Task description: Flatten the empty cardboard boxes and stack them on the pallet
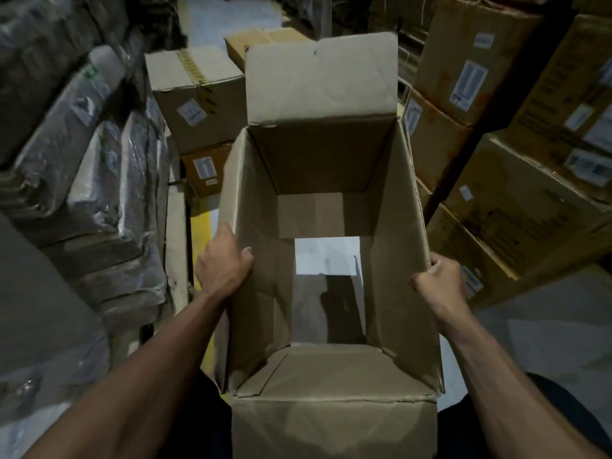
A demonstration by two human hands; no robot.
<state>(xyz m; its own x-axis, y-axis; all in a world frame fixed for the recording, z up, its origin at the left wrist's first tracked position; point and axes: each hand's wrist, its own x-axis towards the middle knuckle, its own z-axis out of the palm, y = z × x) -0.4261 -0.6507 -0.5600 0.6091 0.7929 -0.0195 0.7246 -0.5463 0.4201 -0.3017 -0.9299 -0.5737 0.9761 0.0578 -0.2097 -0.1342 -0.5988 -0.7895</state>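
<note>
Cardboard box (331,207) looked light, floppy; left hand (223,266) and right hand (440,276) fingers curled, gripping opposite walls.

2 bare forearms, no sleeves; left hand (222,266) and right hand (440,279) ungloved, dark trousers (563,409)

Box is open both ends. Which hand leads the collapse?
Left, probably. The left hand grips the open box higher up its side wall, thumb hooked inside. The right hand pinches only the right edge, better as an anchor.
</note>
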